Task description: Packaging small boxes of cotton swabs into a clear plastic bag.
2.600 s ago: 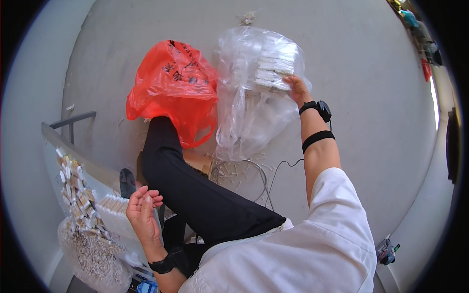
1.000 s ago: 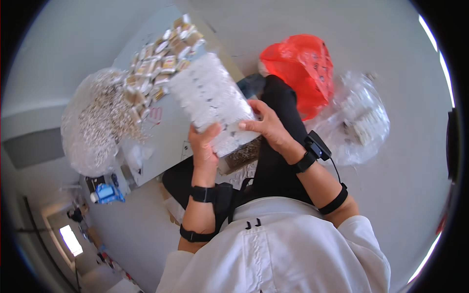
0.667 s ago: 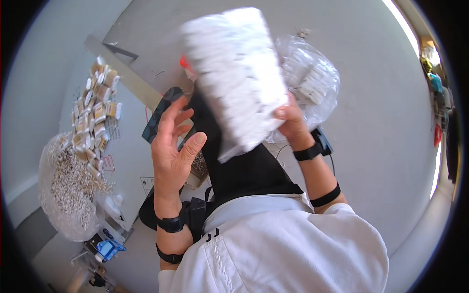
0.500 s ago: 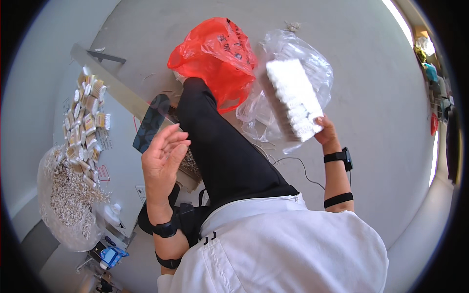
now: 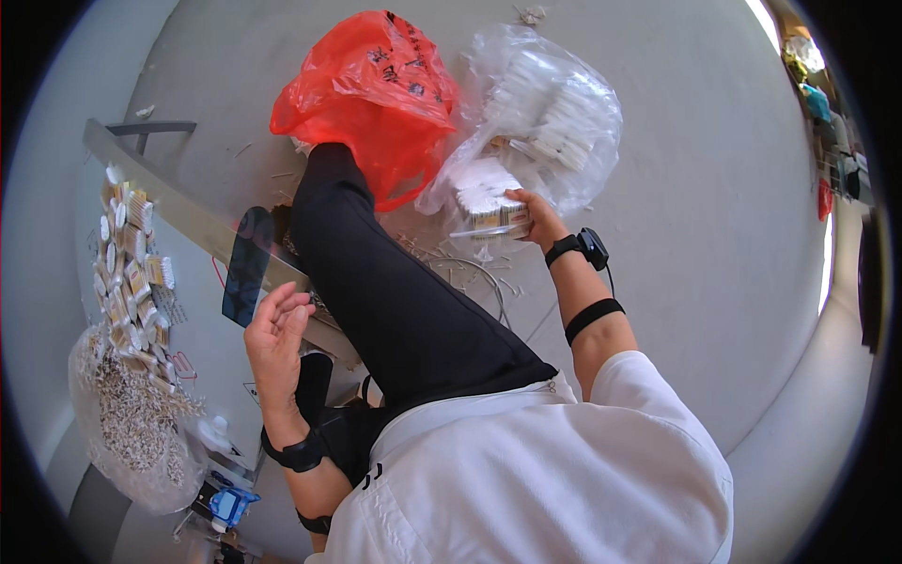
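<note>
My right hand [image 5: 537,220] grips a block of cotton swab bundles [image 5: 485,191], white tips up and tan bands on the side. The block sits at the mouth of a clear plastic bag [image 5: 589,103], where more white bundles show through the film. My left hand [image 5: 277,334] hangs free near the table edge, fingers loosely bent and apart, holding nothing. To its left, many banded swab bundles [image 5: 132,282] lie heaped on the white table [image 5: 209,315]. A clear bag of loose swabs [image 5: 141,432] rests beside them.
A red plastic bag [image 5: 371,94] stands on the floor beyond my knee, left of the clear bag. Loose swabs and a cable [image 5: 493,282] lie on the floor beside my leg. A blue object [image 5: 230,506] is at lower left. Assorted goods [image 5: 827,122] line the far right.
My right hand has swung left and toward the clear bag's mouth with the block of swab bundles, which has turned. My left hand has lowered slightly. The whole view has shifted.
</note>
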`<state>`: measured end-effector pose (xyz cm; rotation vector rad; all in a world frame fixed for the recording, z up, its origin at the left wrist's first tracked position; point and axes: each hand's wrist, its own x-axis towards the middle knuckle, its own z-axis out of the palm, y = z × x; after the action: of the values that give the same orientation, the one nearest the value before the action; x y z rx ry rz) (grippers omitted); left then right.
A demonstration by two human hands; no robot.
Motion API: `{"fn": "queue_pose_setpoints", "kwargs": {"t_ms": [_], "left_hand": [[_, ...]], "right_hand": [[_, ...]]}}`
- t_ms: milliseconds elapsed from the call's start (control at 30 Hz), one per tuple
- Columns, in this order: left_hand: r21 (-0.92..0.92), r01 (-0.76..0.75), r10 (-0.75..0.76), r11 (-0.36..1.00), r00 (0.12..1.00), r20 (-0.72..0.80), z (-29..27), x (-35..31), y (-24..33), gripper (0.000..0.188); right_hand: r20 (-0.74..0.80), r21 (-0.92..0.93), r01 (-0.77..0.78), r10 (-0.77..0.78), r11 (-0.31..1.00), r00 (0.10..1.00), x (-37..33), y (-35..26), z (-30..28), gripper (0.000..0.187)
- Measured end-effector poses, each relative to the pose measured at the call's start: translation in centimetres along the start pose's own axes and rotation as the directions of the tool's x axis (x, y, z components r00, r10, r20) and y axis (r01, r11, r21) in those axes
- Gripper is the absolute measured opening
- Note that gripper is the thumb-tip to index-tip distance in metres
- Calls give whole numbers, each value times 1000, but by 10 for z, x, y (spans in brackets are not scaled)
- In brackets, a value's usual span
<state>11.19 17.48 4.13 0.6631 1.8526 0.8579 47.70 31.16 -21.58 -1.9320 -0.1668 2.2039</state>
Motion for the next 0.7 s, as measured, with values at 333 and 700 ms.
{"fn": "queue_pose_setpoints", "kwargs": {"t_ms": [333, 700], "left_hand": [[10, 15, -15, 1000, 1000, -14, -2, 9, -13, 35], [37, 29, -31, 999, 999, 38, 5, 11, -13, 33]], "right_hand": [[-325, 687, 88, 197, 721, 925, 5, 83, -81, 54], [-358, 819, 337, -45, 465, 933, 55, 57, -46, 56]]}}
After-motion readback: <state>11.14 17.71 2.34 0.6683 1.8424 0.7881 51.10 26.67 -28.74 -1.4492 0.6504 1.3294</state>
